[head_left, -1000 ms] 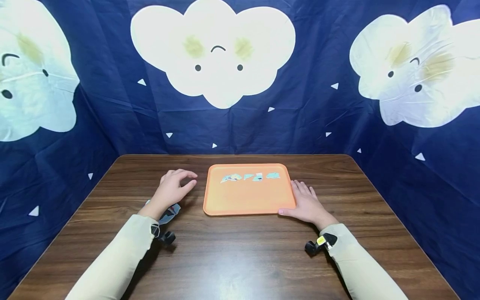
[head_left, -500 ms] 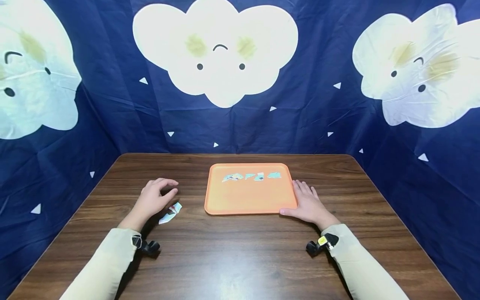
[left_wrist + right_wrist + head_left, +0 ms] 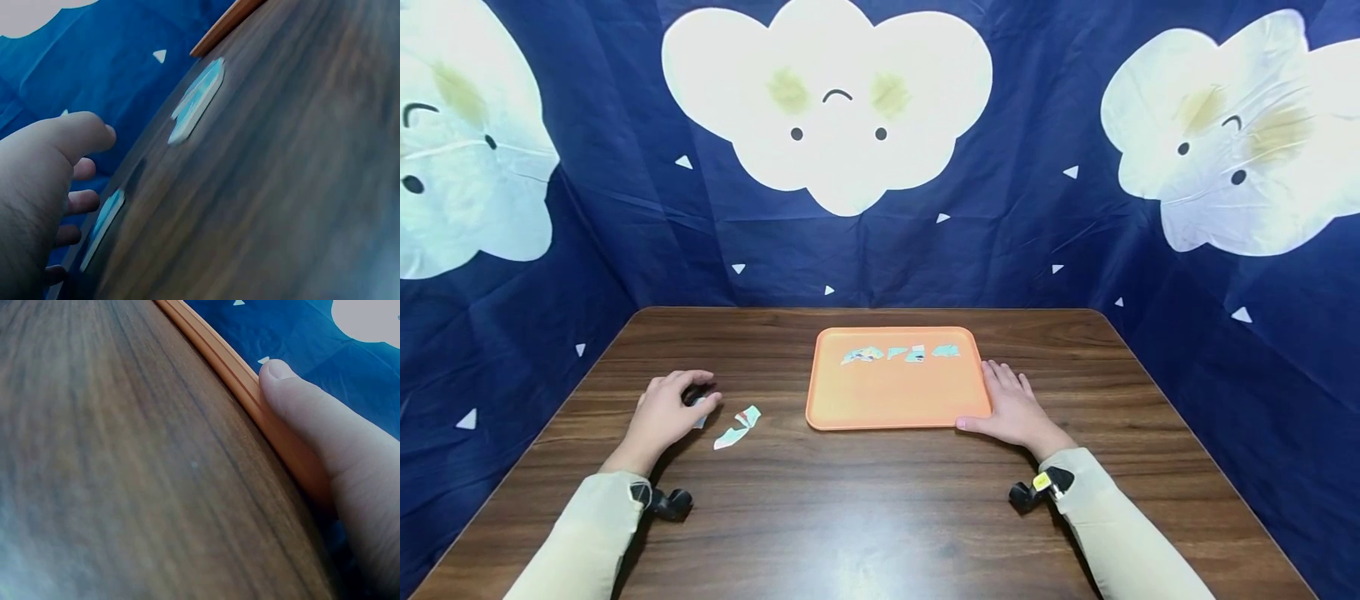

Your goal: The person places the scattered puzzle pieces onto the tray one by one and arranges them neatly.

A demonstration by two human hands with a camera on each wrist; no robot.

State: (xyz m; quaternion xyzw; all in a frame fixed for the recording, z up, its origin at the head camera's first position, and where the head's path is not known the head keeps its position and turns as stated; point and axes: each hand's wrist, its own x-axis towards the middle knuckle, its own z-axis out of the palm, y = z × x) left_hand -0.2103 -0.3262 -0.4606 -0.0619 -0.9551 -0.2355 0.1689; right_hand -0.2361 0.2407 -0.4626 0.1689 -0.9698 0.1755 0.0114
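Two pale-blue jigsaw-like pieces (image 3: 731, 437) lie close together on the wooden table, left of the orange tray (image 3: 895, 404). Another flat piece (image 3: 103, 225) lies by my left hand (image 3: 664, 412), which partly covers it in the head view. The left fingers curve loosely above the table, thumb apart from them, with nothing seen pinched. My right hand (image 3: 1015, 407) rests at the tray's near right corner. Its thumb touches the front rim while the straight fingers lie along the right side. Several small printed pieces (image 3: 862, 355) form a row across the tray's far half.
The brown table (image 3: 865, 508) reaches back to a dark blue cloth (image 3: 865, 258) with white clouds, which hangs behind and on both sides. A small camera (image 3: 673, 504) sits on the left wrist, and another (image 3: 1026, 496) on the right.
My left hand has moved left and a little toward the person, away from the tray, uncovering the two loose pieces. The right hand and the tray stay where they were.
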